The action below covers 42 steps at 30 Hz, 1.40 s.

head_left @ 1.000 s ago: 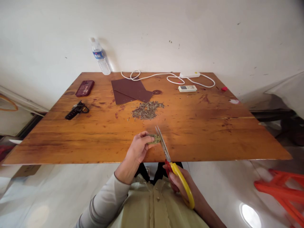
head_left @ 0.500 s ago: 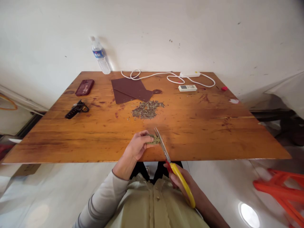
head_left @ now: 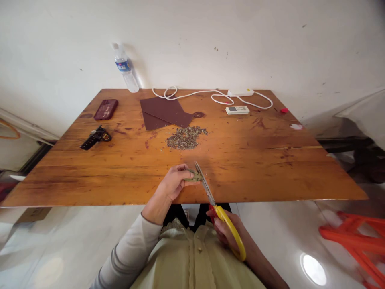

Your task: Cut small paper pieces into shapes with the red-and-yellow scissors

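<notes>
My left hand (head_left: 177,180) pinches a small flat greenish piece with dark marks (head_left: 195,176) above the table's near edge; its exact kind cannot be made out. Wrapped round the handles of a pair of scissors (head_left: 227,229) is my right hand (head_left: 226,228). The handles are yellow and red, and the metal blades point up and away, meeting the right end of the greenish piece. The blades look nearly closed. Beyond my hands lies a loose heap of small brownish-grey shreds (head_left: 185,138) on the wooden table (head_left: 255,168).
Two dark brown sheets (head_left: 161,112) lie behind the heap. At left are a dark red phone case (head_left: 106,109), a black strap-like item (head_left: 95,137) and a plastic bottle (head_left: 126,70). A white remote (head_left: 237,110) and power strip (head_left: 240,92) with cord sit at back right. An orange stool (head_left: 355,237) stands right.
The scissor blades have drawn slightly closer together at the edge of the greenish piece. Both hands stay in nearly the same place, and the whole view has shifted a little.
</notes>
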### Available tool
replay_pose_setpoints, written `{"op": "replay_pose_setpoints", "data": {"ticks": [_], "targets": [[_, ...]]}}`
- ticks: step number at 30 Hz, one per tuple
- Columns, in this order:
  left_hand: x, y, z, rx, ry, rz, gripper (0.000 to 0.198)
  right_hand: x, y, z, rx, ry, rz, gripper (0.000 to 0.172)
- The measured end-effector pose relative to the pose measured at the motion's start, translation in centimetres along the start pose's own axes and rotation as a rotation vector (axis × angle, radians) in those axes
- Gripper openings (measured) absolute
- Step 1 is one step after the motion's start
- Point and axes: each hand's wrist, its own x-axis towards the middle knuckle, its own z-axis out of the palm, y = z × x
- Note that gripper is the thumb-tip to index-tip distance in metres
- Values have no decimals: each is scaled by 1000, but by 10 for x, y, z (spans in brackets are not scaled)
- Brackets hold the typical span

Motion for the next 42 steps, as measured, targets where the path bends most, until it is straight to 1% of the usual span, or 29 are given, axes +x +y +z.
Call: {"op": "replay_pose_setpoints", "data": {"ticks": [3, 5, 7, 9, 11, 14, 17, 20, 22, 25, 29, 31, 34, 37, 42], "targets": [[1, 1, 0, 17, -10, -16, 25, -7, -11, -2, -35, -11, -76, 55], [1, 0, -1, 23, -16, -17, 25, -11, -18, -5, -56, 19, -86, 48], [2, 0, -2, 28, -21, -20, 25, -12, -23, -7, -100, 8, -77, 47], [3, 0, -4, 42, -33, -30, 25, -11, -26, -11, -136, -2, -78, 50], [4, 2, -5, 66, -49, -40, 25, -10, -29, -13, -164, -16, -105, 52], [5, 5, -6, 97, -72, -50, 23, -7, -31, -16, -206, -35, -166, 49], [6, 7, -6, 114, -83, -56, 21, -5, -26, -15, -198, -21, -178, 47], [7, 6, -7, 116, -77, -49, 23, -2, -13, -13, -154, -18, -99, 54], [8, 5, -6, 112, -70, -42, 26, 0, -6, -12, -126, -14, -76, 56], [8, 2, -4, 90, -68, -36, 27, -1, -3, -11, -80, -24, -99, 55], [6, -3, 2, 36, -41, -8, 26, -8, -8, -9, -97, -6, -95, 44], [4, -6, 4, 17, -18, 13, 26, -13, -11, -7, -86, -4, -81, 45], [1, -10, 7, 10, 21, 33, 26, -19, -10, -5, -71, 32, -104, 48], [-1, -14, 7, 14, 35, 41, 28, -20, -6, -5, -80, 68, -145, 46], [-3, -18, 6, 2, 22, 43, 29, -11, 12, -5, -61, 6, -161, 49]]}}
